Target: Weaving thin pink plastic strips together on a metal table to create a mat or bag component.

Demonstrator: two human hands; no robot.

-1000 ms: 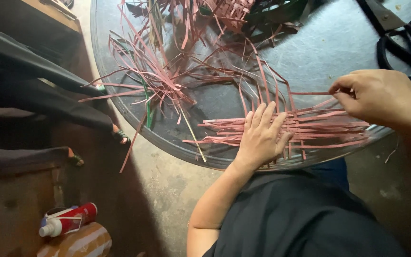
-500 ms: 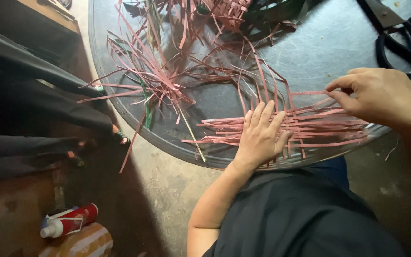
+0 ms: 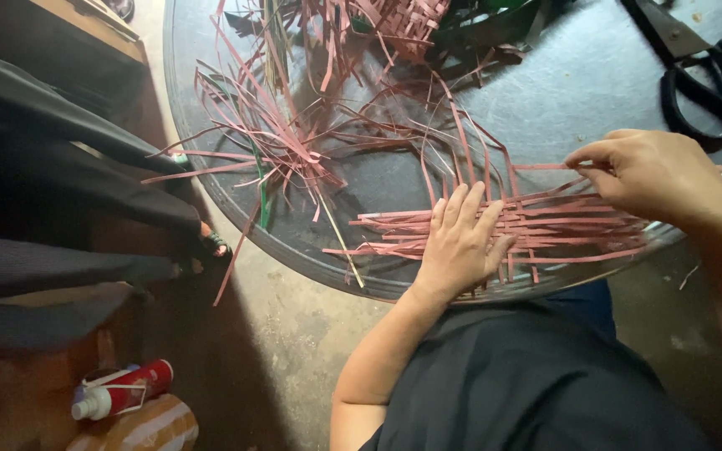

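We look down on a round dark table where our left hand lies flat, palm down and fingers spread apart, on a half-woven mat of pink strips at the near rim. Our right hand hovers over the mat's far right side, thumb and forefinger pinched together on a single pink strip that runs sideways above the weave. The mat lies between the two hands, its loose ends fanning out to the left and upward. Farther left on the table lies a tangle of loose pink strips, too many to count, with a few green ones mixed in, and at the top edge sits one more piece of pink woven work, only partly in view. One pair of black-handled scissors lies on the table's upper right, well apart from the hands. On the floor at lower left lies one red bottle on its side, with a white cap and a pale band of label around it, and just beside it is a striped orange and white bundle. Another person's dark sleeves reach in from the left.
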